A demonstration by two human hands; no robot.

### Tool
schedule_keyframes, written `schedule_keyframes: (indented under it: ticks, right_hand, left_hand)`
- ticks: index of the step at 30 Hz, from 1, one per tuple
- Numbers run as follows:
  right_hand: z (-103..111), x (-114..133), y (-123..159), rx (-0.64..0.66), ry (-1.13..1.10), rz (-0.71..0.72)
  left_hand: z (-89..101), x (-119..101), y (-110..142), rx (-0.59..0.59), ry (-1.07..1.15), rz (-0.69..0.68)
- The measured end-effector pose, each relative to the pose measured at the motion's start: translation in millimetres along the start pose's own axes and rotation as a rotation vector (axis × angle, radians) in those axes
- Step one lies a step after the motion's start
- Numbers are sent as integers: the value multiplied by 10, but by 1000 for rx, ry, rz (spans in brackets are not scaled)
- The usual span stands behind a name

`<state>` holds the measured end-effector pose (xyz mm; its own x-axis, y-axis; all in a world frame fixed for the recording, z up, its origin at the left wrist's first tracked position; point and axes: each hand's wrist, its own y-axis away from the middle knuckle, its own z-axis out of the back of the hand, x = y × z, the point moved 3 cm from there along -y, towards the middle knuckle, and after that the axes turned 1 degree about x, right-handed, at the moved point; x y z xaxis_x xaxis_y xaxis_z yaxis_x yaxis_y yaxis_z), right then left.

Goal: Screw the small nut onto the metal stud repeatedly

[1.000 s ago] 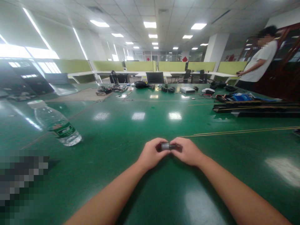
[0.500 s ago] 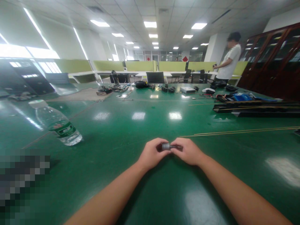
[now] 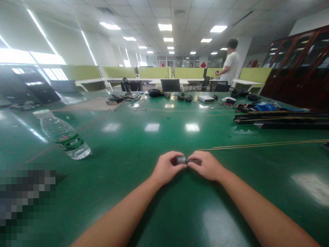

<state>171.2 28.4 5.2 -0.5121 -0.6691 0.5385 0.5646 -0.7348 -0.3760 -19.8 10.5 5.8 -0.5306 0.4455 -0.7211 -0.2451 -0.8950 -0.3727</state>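
Observation:
Close above the green table (image 3: 123, 178), my left hand (image 3: 165, 168) curls its thumb and fingers around a small silver-grey metal cylinder (image 3: 181, 160). On the cylinder's right side is a thin dark piece (image 3: 191, 160), pinched by my right hand (image 3: 208, 166). The fingertips of both hands almost meet. Whether the dark piece is joined to the cylinder, I cannot tell. The fingers hide the ends of both parts, and the exact kind is too small to make out.
A water bottle (image 3: 67, 135) with a green label is at the left. Thin yellowish rods (image 3: 257, 144) lie to the right, below long black rails (image 3: 282, 120). Cables and small devices line the far edge. Beyond the table stands a person in a white shirt (image 3: 231, 65).
The person in the background has moved to the left. My hands and the small parts are almost in the same place, with only a very slight shift.

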Motion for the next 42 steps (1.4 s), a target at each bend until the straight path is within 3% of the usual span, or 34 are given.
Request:
schedule_keyframes:
  ticks: [42]
  right_hand:
    - [137,-61,9,-74,21,-66]
  left_hand:
    - [48,18,-33,-117,101,76]
